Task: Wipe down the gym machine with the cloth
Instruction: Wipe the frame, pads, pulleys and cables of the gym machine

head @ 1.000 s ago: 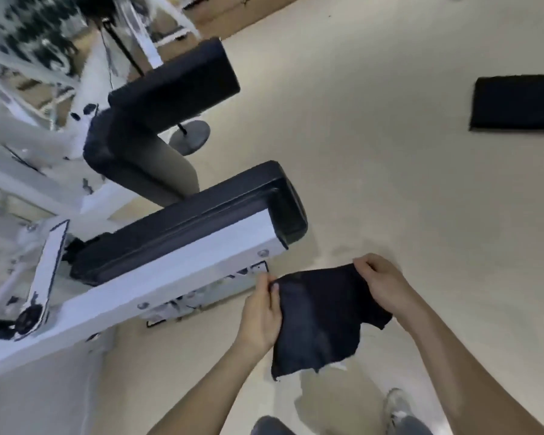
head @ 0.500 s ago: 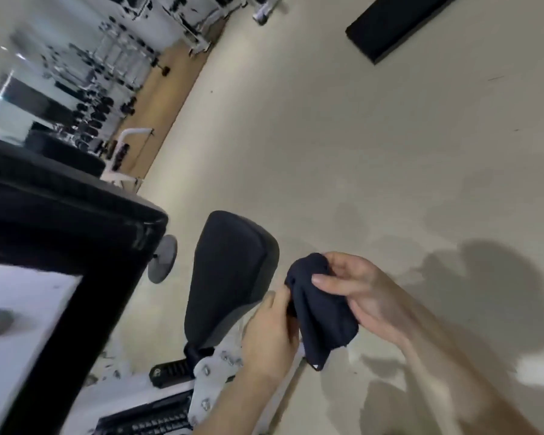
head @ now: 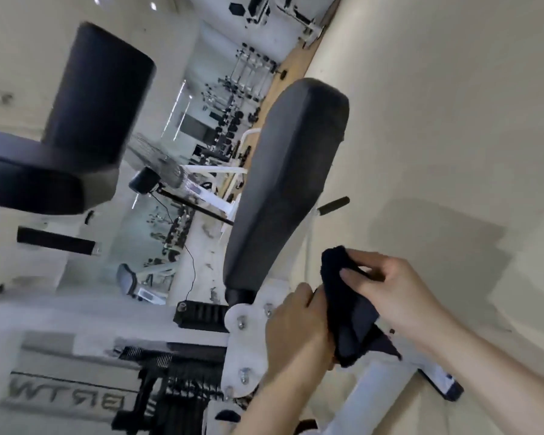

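While the view tilts steeply, both bare forearms rise from the bottom edge and meet over the lower right part of the machine (head: 387,381). The left hand (head: 296,331) shows its back to the camera, the wrist fairly straight, fingers curled inward around the left edge of the cloth (head: 347,318) and the thumb lying up along the top of that edge. The right hand (head: 396,293) comes in from the lower right on a long slanting forearm; its thumb (head: 355,274) stretches flat across the front of the cloth, while the fingers wrap behind and pinch the fabric against it. Both hands are thus closed on the dark cloth, which is bunched into a thick fold between them, its rounded top rising above the right thumb and a loose corner hanging toward the white frame. The cloth sits just right of a white bolted plate (head: 245,340) and below the narrow lower end of the long dark pad (head: 289,183); whether it touches the frame cannot be told. A second dark pad (head: 98,89) stands blurred at upper left, well apart from the hands. A short black grip (head: 333,205) juts out beside the long pad, over the pale floor (head: 453,105). A fan (head: 157,164) stands behind the machine.
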Tool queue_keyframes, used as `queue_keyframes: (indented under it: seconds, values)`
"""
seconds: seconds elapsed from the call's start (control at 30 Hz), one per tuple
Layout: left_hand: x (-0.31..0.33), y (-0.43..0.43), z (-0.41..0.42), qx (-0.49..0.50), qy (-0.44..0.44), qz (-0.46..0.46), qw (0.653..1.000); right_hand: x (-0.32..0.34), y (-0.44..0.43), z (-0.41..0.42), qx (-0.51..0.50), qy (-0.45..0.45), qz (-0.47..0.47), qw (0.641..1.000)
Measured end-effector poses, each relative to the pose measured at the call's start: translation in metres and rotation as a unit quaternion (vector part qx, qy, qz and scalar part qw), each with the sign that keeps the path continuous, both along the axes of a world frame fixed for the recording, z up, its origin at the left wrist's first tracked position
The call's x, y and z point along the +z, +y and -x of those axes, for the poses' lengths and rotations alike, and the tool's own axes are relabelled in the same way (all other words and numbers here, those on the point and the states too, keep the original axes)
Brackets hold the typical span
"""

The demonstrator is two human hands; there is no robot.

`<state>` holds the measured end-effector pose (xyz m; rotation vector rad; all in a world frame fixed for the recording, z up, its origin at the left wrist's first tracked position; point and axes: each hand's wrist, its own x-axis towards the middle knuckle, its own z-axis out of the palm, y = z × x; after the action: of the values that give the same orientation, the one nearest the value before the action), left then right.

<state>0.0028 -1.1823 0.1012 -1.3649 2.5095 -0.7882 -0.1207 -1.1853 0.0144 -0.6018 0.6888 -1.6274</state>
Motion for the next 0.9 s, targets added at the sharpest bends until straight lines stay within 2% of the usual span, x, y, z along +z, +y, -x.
queue_keyframes:
  seconds: [0.1,0.17,0.2,0.27,0.3,0.4,0.5,0.6,0.67,0.77,0.8,0.83,0.87,0.9]
  values:
    - [-0.001,-0.005,-0.042,0.031,0.012,0.093,0.995,-0.007,-0.013,-0.052,0.015,0.076,0.082,0.994]
    - [0.001,-0.003,-0.072,0.031,0.037,0.127,0.991,-0.002,-0.012,-0.091,0.032,0.183,0.137,0.973]
    - [0.002,-0.003,-0.085,0.038,0.053,0.136,0.989,0.001,-0.011,-0.11,0.027,0.268,0.16,0.95]
    - [0.003,-0.004,-0.105,0.066,0.077,0.134,0.986,0.003,-0.014,-0.138,-0.026,0.444,0.172,0.879]
    - [0.004,-0.005,-0.11,0.068,0.083,0.133,0.985,0.004,-0.016,-0.143,-0.063,0.498,0.164,0.849]
    - [0.001,-0.015,-0.119,0.046,0.113,0.15,0.981,0.004,-0.03,-0.143,-0.146,0.571,0.181,0.787]
    - [-0.015,-0.026,-0.116,0.008,0.153,0.185,0.971,-0.008,-0.045,-0.12,-0.189,0.646,0.232,0.702]
    - [-0.029,-0.038,-0.106,-0.028,0.166,0.201,0.965,-0.019,-0.062,-0.089,-0.243,0.665,0.243,0.663]
    - [-0.03,-0.043,-0.099,-0.024,0.155,0.195,0.968,-0.015,-0.07,-0.073,-0.252,0.691,0.254,0.628]
    - [-0.027,-0.045,-0.097,-0.01,0.108,0.175,0.979,-0.005,-0.079,-0.051,-0.237,0.76,0.29,0.531]
    - [-0.024,-0.045,-0.097,-0.009,0.099,0.167,0.981,-0.002,-0.082,-0.044,-0.213,0.775,0.296,0.516]
    - [-0.021,-0.046,-0.095,-0.02,0.095,0.153,0.983,0.0,-0.084,-0.036,-0.188,0.777,0.291,0.526]
    - [-0.018,-0.046,-0.091,-0.037,0.093,0.139,0.985,0.001,-0.086,-0.031,-0.172,0.763,0.279,0.557]
    - [-0.017,-0.048,-0.085,-0.055,0.09,0.131,0.986,0.002,-0.088,-0.028,-0.163,0.726,0.266,0.612]
